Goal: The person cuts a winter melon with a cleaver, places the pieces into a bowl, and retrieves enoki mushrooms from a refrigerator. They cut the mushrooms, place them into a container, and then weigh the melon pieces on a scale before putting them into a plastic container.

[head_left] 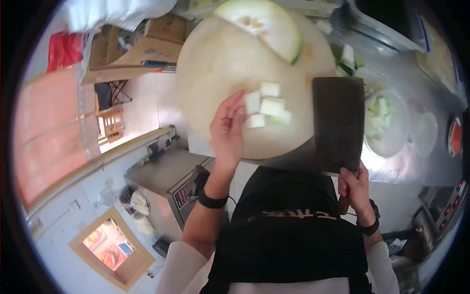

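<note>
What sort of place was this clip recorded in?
Most likely a professional kitchen: a large cleaver in the right hand, a big round cutting board holding cut melon, and a metal counter beside it.

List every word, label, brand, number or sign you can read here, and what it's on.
None can be read with confidence.
Black apron: pale characters, too blurred to quote.
Control panel on the steel appliance: marks too small.
Red lit marks at the right edge: too small.
Cleaver: no legible marking.
</note>
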A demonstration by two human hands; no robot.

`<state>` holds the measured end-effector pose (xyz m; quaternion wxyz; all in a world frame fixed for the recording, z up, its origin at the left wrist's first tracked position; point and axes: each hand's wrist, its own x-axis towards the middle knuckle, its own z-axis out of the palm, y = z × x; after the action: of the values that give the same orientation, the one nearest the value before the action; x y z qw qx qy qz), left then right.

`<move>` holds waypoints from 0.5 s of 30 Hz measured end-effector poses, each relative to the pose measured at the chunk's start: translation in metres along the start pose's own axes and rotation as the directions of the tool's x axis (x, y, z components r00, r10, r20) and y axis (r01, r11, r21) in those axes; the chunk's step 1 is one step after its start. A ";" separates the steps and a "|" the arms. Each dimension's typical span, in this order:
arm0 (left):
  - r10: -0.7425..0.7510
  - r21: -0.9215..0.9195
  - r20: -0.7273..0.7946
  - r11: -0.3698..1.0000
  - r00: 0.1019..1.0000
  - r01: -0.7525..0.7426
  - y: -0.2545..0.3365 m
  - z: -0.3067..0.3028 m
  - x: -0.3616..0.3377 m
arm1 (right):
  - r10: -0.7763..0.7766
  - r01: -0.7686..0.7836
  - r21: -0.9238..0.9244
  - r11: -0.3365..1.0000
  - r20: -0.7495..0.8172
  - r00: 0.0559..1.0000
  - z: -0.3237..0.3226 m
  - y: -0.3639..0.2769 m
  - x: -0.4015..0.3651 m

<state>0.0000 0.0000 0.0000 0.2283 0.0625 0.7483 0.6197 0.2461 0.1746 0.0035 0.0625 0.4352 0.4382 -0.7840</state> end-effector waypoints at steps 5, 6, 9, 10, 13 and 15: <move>0.066 -0.052 0.034 0.997 0.997 -0.064 -0.003 -0.024 0.005 | 0.044 -0.045 0.087 0.995 0.017 0.999 0.038 0.009 0.022; 0.051 -0.077 0.031 0.996 0.998 -0.048 -0.011 -0.021 0.003 | 0.054 -0.054 0.065 0.996 0.001 0.999 0.039 0.008 0.021; 0.174 0.066 -0.013 0.983 0.985 -0.173 -0.025 -0.022 0.001 | 0.089 -0.090 0.048 0.995 0.005 0.996 0.061 0.008 0.026; 0.232 0.097 -0.011 0.968 0.973 -0.230 -0.028 -0.020 0.001 | 0.097 -0.099 0.036 0.994 0.037 0.995 0.068 0.007 0.028; 0.305 0.305 0.008 0.906 0.952 -0.293 -0.026 -0.014 0.002 | 0.087 -0.089 0.015 0.996 0.107 0.990 0.086 0.013 0.035; 0.313 0.468 0.030 0.835 0.949 -0.290 -0.024 -0.014 0.003 | 0.120 -0.106 -0.098 0.990 0.153 0.981 0.096 0.017 0.038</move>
<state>-0.0039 -0.0168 -0.0222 0.0883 0.2178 0.8611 0.4508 0.1710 0.1041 -0.0121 0.1608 0.3926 0.4410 -0.7909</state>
